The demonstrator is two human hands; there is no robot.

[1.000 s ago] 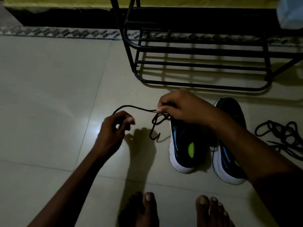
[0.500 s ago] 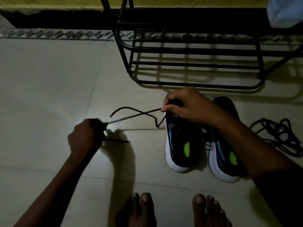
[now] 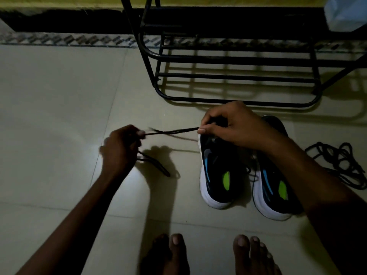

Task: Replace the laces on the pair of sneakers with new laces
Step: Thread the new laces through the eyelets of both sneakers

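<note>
I see a black rack [image 3: 228, 77] at 12 o'clock on the tiled floor [image 3: 59, 116], with the left sneaker [image 3: 216, 175] and right sneaker [image 3: 272, 191] side by side at 4 o'clock. My right hand [image 3: 234, 126] pinches a black lace [image 3: 172, 132] over the left sneaker's far end. My left hand [image 3: 121, 149], at its 9 o'clock, grips the same strand, and loose laces [image 3: 337, 161] lie at 3 o'clock.
</note>
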